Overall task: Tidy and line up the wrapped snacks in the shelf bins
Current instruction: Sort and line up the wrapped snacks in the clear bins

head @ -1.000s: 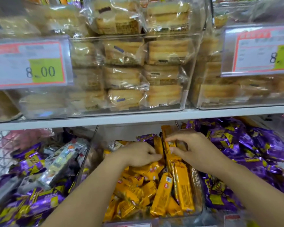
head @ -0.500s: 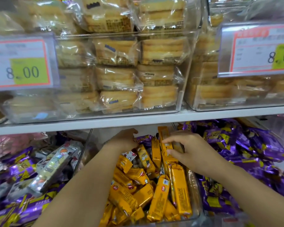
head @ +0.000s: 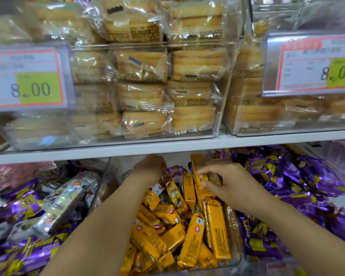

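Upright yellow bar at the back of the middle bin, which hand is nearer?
Right. The right hand pinches the upright yellow bar; the left hand is left of it, apart, at the back of the bin.

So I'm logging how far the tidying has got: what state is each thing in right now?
Left hand, at the back of the bin, fingers hidden.
Right hand, pinching a yellow bar set on edge.
Yellow bars, mostly jumbled; a few lined up by the right wall.
Purple pack, stray among the yellow bars.
Purple snacks, heaped loose.
Cakes, stacked.
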Motion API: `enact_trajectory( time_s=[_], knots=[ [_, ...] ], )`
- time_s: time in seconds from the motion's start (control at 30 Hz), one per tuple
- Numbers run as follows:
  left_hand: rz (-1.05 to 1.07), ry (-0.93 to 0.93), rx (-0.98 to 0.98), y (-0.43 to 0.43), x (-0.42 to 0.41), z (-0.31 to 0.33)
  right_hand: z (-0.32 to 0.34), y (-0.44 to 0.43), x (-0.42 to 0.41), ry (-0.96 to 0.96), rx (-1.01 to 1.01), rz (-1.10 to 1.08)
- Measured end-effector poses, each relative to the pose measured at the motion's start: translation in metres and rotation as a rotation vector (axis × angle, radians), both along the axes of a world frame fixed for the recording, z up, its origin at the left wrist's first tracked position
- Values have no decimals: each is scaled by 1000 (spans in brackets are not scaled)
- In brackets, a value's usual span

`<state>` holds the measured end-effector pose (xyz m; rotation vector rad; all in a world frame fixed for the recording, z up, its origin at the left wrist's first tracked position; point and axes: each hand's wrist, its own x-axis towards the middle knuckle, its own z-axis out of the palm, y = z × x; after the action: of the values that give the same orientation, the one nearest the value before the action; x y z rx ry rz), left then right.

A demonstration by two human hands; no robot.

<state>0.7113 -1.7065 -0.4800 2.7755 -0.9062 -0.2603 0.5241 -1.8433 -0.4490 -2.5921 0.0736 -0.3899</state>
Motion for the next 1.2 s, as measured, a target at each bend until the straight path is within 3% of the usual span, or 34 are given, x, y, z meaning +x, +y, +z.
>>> enact_trajectory(
  time_s=[0.13,0.3,0.43,0.53,0.63,0.73,0.8,0.87,1.07,1.2],
  knots=[
    [56,-142,-193,14,-24,17,0,1,1,-41,48,4],
    [-157,-22,-675,37,-79,35,2,9,-7,-130,132,-16],
    [-248,114,-739,28,-96,36,8,10,-26,-298,227,-41],
    [-190,178,-805,13,-93,33,5,-3,-44,-456,119,-183],
    [-169,230,-565,-4,-89,23,2,-24,-55,-555,-162,-420],
    [-259,271,-356,-18,-90,13,-3,-42,-57,-344,-483,-467],
    [-274,253,-279,-23,-90,11,-6,-43,-57,-204,-557,-419],
    [-253,238,-213,-26,-89,12,-7,-43,-59,-199,-525,-377],
    [-289,170,-103,-33,-78,6,0,-30,-57,-449,-365,-192],
    [-277,177,-141,-34,-71,6,1,-20,-50,-394,-232,-6]
  ],
)
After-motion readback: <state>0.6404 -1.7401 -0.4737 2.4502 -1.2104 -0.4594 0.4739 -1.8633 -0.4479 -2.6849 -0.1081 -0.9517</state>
